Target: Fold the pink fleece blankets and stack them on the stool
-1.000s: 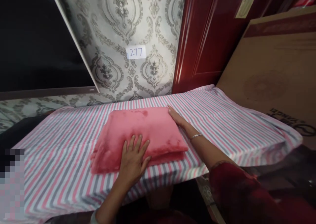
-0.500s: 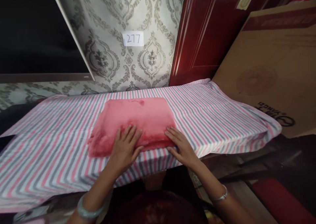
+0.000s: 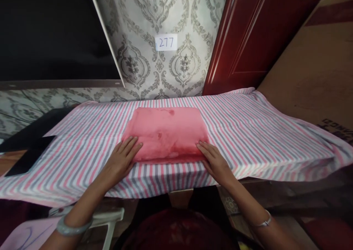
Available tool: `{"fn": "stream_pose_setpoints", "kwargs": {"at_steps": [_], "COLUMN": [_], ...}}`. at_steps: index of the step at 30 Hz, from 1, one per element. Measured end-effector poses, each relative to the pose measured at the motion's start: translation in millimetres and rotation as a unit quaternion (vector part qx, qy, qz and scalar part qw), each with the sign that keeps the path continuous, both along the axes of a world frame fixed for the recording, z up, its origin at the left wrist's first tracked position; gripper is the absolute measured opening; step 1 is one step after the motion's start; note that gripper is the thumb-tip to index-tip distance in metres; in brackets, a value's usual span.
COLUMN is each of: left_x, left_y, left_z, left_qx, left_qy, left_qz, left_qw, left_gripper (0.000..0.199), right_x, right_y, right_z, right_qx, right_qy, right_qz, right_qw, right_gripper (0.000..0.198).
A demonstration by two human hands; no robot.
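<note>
A folded pink plush blanket [image 3: 168,132] lies flat near the front edge of a table draped in a striped cloth [image 3: 264,132]. My left hand [image 3: 121,160] rests at the blanket's front left corner, fingers stretched out over its edge and holding nothing. On the opposite side, my right hand [image 3: 215,160] lies against the front right corner with its fingers extended, the tips on the plush. Darker red patches show in the pile along the front.
A television [image 3: 55,33] hangs at the left in front of patterned wallpaper bearing a paper marked 277 [image 3: 166,42]. A dark red door [image 3: 242,36] and a large cardboard box [image 3: 317,70] stand to the right. A black flat object [image 3: 30,156] sits at the table's left end.
My left hand has slid left from the blanket's front middle to its left corner, and that side now looks straighter. The right hand stays at the right corner. The view has shifted left.
</note>
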State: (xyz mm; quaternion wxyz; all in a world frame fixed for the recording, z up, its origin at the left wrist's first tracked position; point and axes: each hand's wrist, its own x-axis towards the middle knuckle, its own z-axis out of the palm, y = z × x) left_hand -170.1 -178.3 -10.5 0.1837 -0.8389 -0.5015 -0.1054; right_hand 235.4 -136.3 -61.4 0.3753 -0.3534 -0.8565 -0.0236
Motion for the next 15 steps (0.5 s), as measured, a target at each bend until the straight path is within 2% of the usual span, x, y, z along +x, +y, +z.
{"fn": "stream_pose_setpoints", "kwargs": {"at_steps": [6, 11, 15], "left_x": [-6.5, -10.2, -9.4], "left_y": [-1.6, -1.0, -4.4], "left_z": [-3.5, 5.8, 3.6], "left_qx": [0.013, 0.042, 0.017], "left_qy": [-0.046, -0.061, -0.080], "left_qz": [-0.007, -0.003, -0.016], "left_qw": [0.999, 0.997, 0.997], "left_gripper": [0.060, 0.053, 0.053], "right_x": [3.3, 11.7, 13.6], "right_y": [5.6, 14.5, 9.6], "right_z": [6.5, 23.0, 18.1], "right_qx": [0.033, 0.074, 0.067], "right_qy": [-0.004, 0.013, 0.012], "right_qz": [0.017, 0.030, 0.040], "right_qw": [0.999, 0.997, 0.997], "right_gripper": [0.069, 0.064, 0.064]}}
